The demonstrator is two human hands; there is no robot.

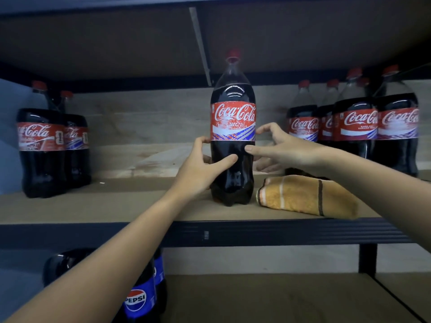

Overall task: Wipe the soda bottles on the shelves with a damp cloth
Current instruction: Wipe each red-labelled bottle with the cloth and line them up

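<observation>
Coca-Cola bottle (232,145) upright between both hands.
Left hand (200,169) grips it from 9 o'clock; right hand (283,148), fingers spread, touches at 3 o'clock; fingertips behind hidden.

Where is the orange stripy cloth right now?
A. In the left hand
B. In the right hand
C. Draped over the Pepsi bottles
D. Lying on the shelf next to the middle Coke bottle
D: the cloth lies folded on the shelf just right of the middle Coke bottle, and neither hand holds it.
</observation>
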